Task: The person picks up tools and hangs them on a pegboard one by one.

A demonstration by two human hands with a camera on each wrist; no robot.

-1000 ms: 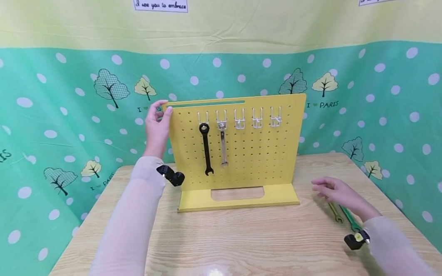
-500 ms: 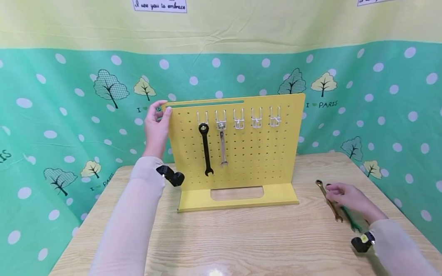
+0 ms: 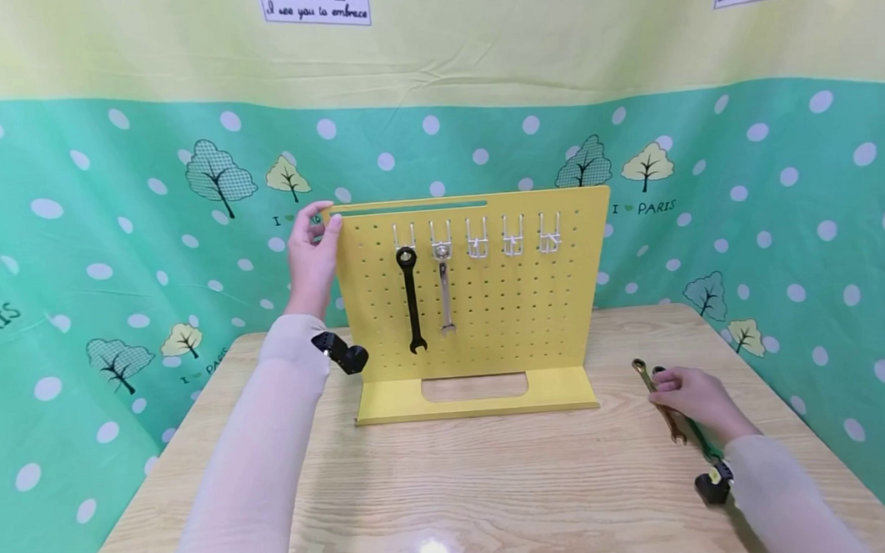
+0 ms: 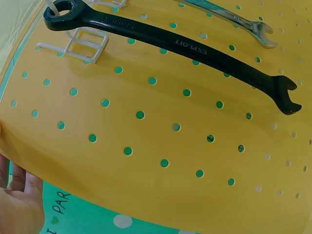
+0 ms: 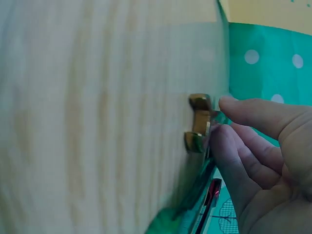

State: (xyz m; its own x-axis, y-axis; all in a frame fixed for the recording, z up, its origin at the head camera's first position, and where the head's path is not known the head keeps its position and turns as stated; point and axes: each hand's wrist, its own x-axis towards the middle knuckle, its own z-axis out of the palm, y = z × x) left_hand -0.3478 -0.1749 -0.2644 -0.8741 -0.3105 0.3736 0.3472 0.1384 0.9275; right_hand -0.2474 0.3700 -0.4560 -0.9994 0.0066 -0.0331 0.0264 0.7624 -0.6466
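Note:
My left hand (image 3: pixel 312 262) grips the upper left corner of a yellow pegboard (image 3: pixel 528 330), thumb on its front face. From the two leftmost hooks hang a black combination wrench (image 3: pixel 412 299) and a silver one (image 3: pixel 446 297), ring ends up. At the table's right, my right hand (image 3: pixel 704 400) pinches a green wrench (image 3: pixel 700 438) between thumb and fingers, hiding its middle. Just left of it lies a gold wrench (image 3: pixel 674 425), close under the thumb. In the right wrist view the gold open end (image 5: pixel 201 122) stands right before the fingertips.
Three white wire hooks (image 3: pixel 549 233) on the board's right half hold nothing. The board's base (image 3: pixel 561 391) rests on a wooden table (image 3: pixel 499 491). A green and yellow printed curtain (image 3: pixel 807 207) hangs behind and at the sides.
My right hand has drawn back to the right from over the ring end of the gold wrench, uncovering it, and has closed in on the green wrench. The left hand stays put.

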